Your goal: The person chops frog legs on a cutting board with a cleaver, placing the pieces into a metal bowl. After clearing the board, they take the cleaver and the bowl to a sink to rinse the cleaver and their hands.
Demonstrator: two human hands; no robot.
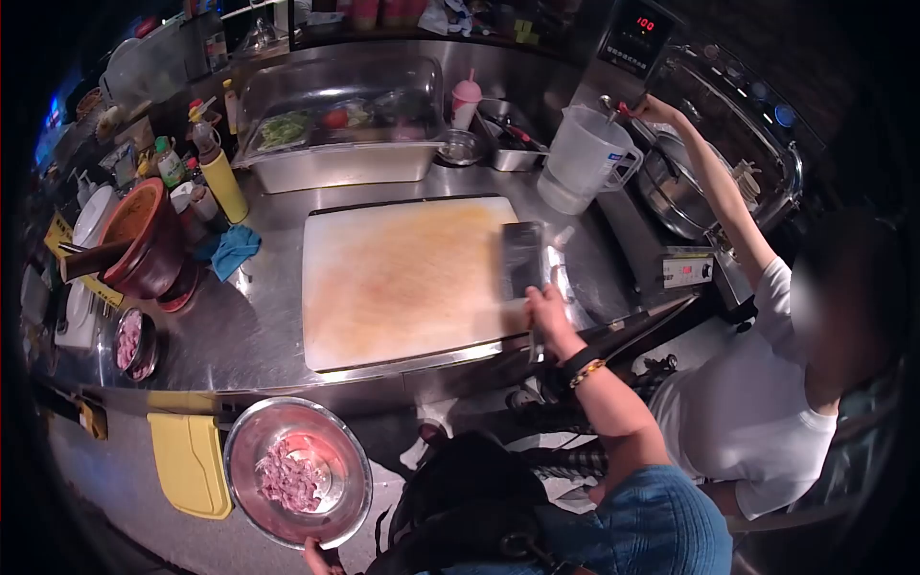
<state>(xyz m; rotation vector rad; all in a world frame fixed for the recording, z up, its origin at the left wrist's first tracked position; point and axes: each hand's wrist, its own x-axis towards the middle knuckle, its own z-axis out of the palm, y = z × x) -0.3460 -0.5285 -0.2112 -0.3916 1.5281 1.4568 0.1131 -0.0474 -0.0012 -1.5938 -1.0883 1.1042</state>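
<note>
My right hand (550,318) is closed around the handle of a cleaver (522,254), whose dark, slightly blurred blade is over the right edge of the white cutting board (398,278). The board's surface is stained orange-yellow. Down at the lower left, my left hand (324,558) grips the near rim of a large steel bowl (353,450), held in front of the counter. Cut pieces of pinkish raw meat (287,479) lie in that bowl. Most of my left hand is cut off by the frame edge.
Beside me, a person in a white shirt (743,412) reaches toward a tap above a clear measuring jug (585,158). A lidded steel tray (335,168) stands behind the board. To the left are a red-brown mortar (153,249), bottles, a blue cloth (235,251) and a small meat bowl (149,356).
</note>
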